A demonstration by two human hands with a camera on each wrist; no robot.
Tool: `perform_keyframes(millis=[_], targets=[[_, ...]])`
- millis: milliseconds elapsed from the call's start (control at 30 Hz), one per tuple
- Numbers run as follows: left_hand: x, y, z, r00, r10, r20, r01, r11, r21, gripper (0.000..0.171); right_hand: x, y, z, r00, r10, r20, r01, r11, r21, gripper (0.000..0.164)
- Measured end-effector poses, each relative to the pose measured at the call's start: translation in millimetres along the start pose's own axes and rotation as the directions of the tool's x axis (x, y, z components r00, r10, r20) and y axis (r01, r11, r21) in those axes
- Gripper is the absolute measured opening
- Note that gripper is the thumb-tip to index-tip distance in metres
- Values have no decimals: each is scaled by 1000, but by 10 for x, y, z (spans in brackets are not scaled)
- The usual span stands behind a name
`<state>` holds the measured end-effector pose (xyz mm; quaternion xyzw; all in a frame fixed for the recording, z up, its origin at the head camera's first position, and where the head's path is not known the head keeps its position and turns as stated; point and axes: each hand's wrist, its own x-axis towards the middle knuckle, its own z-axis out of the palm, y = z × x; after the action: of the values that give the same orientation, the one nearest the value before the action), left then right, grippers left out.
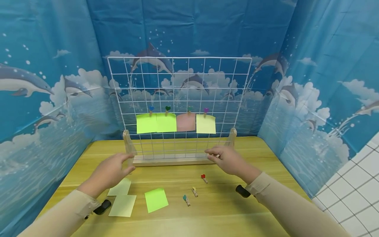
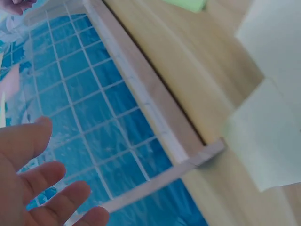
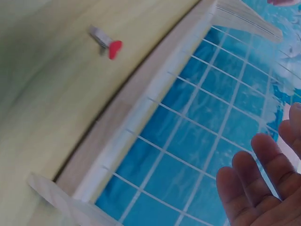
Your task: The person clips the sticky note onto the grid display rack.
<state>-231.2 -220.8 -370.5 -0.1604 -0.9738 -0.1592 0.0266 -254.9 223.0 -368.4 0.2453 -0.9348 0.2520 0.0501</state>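
Note:
My left hand point(image 1: 111, 169) is near the left foot of a white wire grid panel point(image 1: 181, 82), its fingers relaxed and holding nothing. On the other side, my right hand point(image 1: 229, 159) hovers before the panel's lower right, also holding nothing; the right wrist view shows its fingers loosely extended. Heart-topped mini clothespins fix a row of sticky notes to the wires: two bright green notes point(image 1: 166, 122), a pink note point(image 1: 186, 122) and a pale yellow note point(image 1: 206, 124). Three more clothespins lie on the table, one red point(image 1: 204, 178), one yellow point(image 1: 194, 191) and one teal point(image 1: 186, 200).
A bright green note point(image 1: 156, 200) lies on the wood-grain table point(image 1: 219, 217). Two pale yellow notes point(image 1: 122, 206) lie near my left forearm. The panel stands in a wooden base point(image 1: 174, 161). Blue dolphin-print curtains point(image 1: 189, 29) enclose the back and sides.

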Motion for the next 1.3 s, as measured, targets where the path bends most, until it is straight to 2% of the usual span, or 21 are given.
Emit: perform_keyframes(millis=[133, 367, 567, 700, 1000, 1300], targets=[[-52, -137, 89, 1000, -20, 20, 20, 1000, 0, 60, -29, 51, 124, 1000, 10, 14, -9, 999, -45, 36], [-135, -334, 234, 995, -63, 78, 63, 998, -8, 70, -35, 154, 317, 998, 31, 55, -28, 998, -59, 41], [-177, -498, 327, 988, -97, 120, 101, 994, -30, 72, -41, 192, 438, 995, 60, 85, -57, 998, -41, 43], [-195, -600, 395, 983, -110, 149, 117, 992, -38, 73, -49, 218, 522, 993, 70, 98, -63, 995, -76, 45], [-243, -733, 477, 971, -143, 192, 152, 988, -35, 77, -69, 326, 679, 986, 83, 145, -80, 997, -23, 51], [-231, -819, 522, 958, -156, 242, 176, 982, -66, 83, -79, 378, 746, 976, 105, 189, -100, 994, -38, 53]])
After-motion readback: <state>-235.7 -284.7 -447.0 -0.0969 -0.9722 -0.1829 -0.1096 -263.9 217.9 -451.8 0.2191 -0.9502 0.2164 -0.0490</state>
